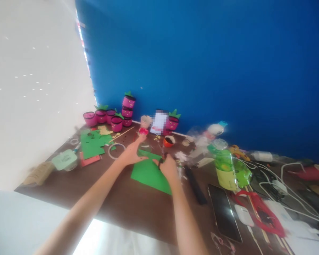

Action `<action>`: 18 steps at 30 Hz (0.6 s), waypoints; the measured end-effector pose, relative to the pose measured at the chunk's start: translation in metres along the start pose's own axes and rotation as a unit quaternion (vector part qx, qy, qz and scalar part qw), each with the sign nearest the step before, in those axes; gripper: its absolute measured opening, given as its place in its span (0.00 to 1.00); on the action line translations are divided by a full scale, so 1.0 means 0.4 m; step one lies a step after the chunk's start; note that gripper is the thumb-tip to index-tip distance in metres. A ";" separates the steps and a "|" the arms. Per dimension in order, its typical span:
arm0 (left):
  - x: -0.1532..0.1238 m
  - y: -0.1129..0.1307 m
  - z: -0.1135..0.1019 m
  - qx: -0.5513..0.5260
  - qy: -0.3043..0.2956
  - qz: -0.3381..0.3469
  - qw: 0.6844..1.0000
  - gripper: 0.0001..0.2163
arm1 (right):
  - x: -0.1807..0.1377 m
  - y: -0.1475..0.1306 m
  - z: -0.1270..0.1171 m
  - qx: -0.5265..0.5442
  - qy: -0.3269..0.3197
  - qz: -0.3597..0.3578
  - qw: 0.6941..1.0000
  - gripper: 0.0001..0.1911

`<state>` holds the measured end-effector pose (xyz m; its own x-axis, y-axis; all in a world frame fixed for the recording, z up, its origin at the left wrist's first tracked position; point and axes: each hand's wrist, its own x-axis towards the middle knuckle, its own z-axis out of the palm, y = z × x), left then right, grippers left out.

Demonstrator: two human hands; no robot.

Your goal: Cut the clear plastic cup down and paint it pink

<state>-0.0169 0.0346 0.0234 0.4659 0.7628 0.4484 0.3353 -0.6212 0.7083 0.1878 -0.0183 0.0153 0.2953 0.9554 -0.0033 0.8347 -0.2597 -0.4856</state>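
Observation:
My left hand (133, 151) reaches forward over the far left edge of a green sheet (146, 173), thumb spread from the fingers. Its fingertips meet a small round red piece (143, 131) in the view; whether they grip it is unclear. My right hand (168, 167) is closed around the dark handles of a pair of scissors (162, 157), blades pointing away from me, above the sheet's right side. Beyond it stands a small orange-red cup (169, 141) with dark contents. A pale cup (145, 122) is behind the red piece.
Pink cups with green leaf tops (116, 124) stand at the back left, some stacked. Cut green sheets (92, 143), a clear ring of tape (117, 151) and a mint-green container (65, 159) lie left. A dark phone (224, 212), cables and a lime-green container (225, 170) crowd the right.

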 end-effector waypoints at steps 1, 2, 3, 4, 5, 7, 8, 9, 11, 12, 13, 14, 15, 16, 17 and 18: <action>0.001 -0.003 0.007 -0.019 -0.016 -0.026 0.999 0.47 | 0.002 0.003 0.000 0.000 -0.003 -0.001 1.000 0.19; 0.001 -0.008 0.015 -0.039 -0.016 -0.053 0.998 0.49 | 0.004 0.006 0.001 0.000 -0.004 -0.001 1.000 0.18; -0.001 -0.016 0.023 -0.062 -0.019 -0.071 0.995 0.50 | 0.006 0.010 0.002 -0.001 -0.002 -0.001 1.000 0.18; -0.005 -0.026 0.029 -0.085 -0.021 -0.083 0.993 0.51 | 0.008 0.013 0.002 -0.002 0.002 0.000 1.000 0.18; -0.010 -0.035 0.034 -0.106 -0.023 -0.090 0.990 0.52 | 0.010 0.017 0.002 -0.001 0.006 0.001 1.000 0.18; -0.021 -0.052 0.038 -0.150 -0.022 -0.095 0.984 0.56 | 0.012 0.024 -0.003 0.005 0.010 0.002 1.000 0.17; -0.027 -0.058 0.036 -0.175 -0.015 -0.092 0.980 0.58 | 0.011 0.027 -0.007 0.007 0.009 0.001 1.000 0.16; -0.031 -0.062 0.032 -0.195 -0.005 -0.086 0.977 0.60 | 0.008 0.030 -0.012 0.007 0.005 0.000 1.000 0.15; -0.037 -0.065 0.022 -0.215 0.031 -0.084 0.972 0.61 | -0.006 0.035 -0.028 0.000 -0.013 0.007 1.000 0.15; -0.038 -0.063 0.016 -0.219 0.050 -0.082 0.971 0.61 | -0.016 0.038 -0.038 -0.005 -0.025 0.012 1.000 0.16; -0.038 -0.060 0.012 -0.222 0.066 -0.080 0.969 0.61 | -0.028 0.041 -0.048 -0.011 -0.041 0.019 0.999 0.17; -0.038 -0.056 0.009 -0.225 0.077 -0.078 0.968 0.61 | -0.041 0.044 -0.060 -0.017 -0.055 0.026 0.998 0.17; -0.037 -0.051 0.008 -0.231 0.083 -0.077 0.966 0.60 | -0.055 0.048 -0.071 -0.021 -0.067 0.023 0.997 0.17; -0.036 -0.046 0.010 -0.240 0.083 -0.079 0.964 0.60 | -0.068 0.053 -0.082 -0.018 -0.089 0.011 0.996 0.16; -0.036 -0.041 0.013 -0.249 0.077 -0.085 0.962 0.60 | -0.080 0.058 -0.090 -0.017 -0.097 0.014 0.995 0.15; -0.036 -0.038 0.017 -0.260 0.071 -0.097 0.958 0.59 | -0.092 0.064 -0.095 -0.016 -0.097 0.019 0.995 0.14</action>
<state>-0.0229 0.0319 0.0026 0.3079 0.8945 0.3241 -0.0654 -0.3199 0.9452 0.2159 -0.0653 0.0363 0.2343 0.9531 -0.1916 0.8398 -0.2977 -0.4539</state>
